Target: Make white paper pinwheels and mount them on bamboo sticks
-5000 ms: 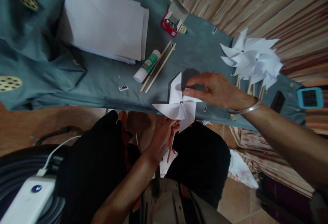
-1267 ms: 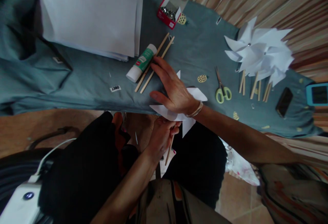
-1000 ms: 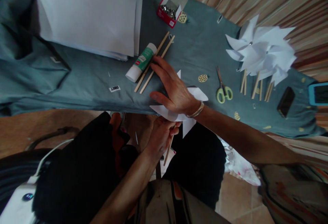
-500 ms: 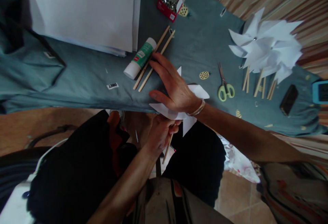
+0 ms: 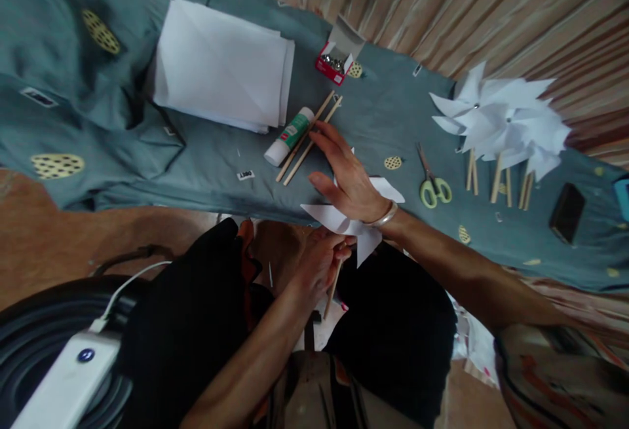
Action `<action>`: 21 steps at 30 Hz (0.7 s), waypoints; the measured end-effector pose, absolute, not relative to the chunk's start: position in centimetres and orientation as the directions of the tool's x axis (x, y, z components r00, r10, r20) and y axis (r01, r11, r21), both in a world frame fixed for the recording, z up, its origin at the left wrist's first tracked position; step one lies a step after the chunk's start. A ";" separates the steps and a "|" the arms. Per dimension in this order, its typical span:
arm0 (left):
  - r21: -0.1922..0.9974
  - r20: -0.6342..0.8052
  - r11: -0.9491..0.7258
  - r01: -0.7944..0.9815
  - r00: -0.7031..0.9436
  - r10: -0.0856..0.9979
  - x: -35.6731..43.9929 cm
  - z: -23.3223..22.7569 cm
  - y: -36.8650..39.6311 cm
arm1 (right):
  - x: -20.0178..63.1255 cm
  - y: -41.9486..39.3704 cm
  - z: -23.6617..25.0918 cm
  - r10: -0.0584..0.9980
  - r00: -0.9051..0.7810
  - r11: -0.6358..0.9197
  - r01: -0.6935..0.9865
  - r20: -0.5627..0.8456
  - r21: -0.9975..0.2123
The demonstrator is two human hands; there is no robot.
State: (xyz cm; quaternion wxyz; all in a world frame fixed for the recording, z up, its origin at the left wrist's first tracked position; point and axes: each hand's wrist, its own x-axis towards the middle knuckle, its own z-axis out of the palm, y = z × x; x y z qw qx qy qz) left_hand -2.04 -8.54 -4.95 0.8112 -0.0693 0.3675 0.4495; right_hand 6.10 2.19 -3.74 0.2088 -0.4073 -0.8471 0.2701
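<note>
At the table's front edge, my left hand [image 5: 317, 262] is closed around the wooden stick [image 5: 333, 293] of a white paper pinwheel [image 5: 367, 247]. The stick's lower end slants down below my fist. Over the pinwheel lies my right hand [image 5: 352, 188], its fingers stretched out and its palm against the paper; it hides the pinwheel's centre. Its fingertips reach close to two loose wooden sticks [image 5: 312, 143], and I cannot tell whether they touch. Beside those sticks lies a green and white glue stick [image 5: 289, 135].
A stack of white paper [image 5: 221, 65] lies at left. Behind is an open red box of metal tacks [image 5: 335, 63]. Green-handled scissors [image 5: 434, 191], several paper pinwheels [image 5: 514, 121] and a dark phone-like object [image 5: 567, 213] are at right. A white device [image 5: 69, 376] with a cable sits lower left.
The view has shifted, showing more of the table's left side and back. My hands keep nearly the same pose on the pinwheel.
</note>
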 end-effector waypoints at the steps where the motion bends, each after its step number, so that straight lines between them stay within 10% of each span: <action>1: 0.216 -0.658 0.586 -0.781 0.328 0.678 -2.0 -5.0 -8.5 | 6.2 2.2 -3.8 0.801 -0.581 0.526 0.565 0.147 -0.636; 21: 0.217 -0.622 0.570 -0.793 0.338 0.707 -2.1 -4.7 -8.7 | 6.9 2.8 -2.5 0.875 -0.447 0.423 0.521 0.185 -0.741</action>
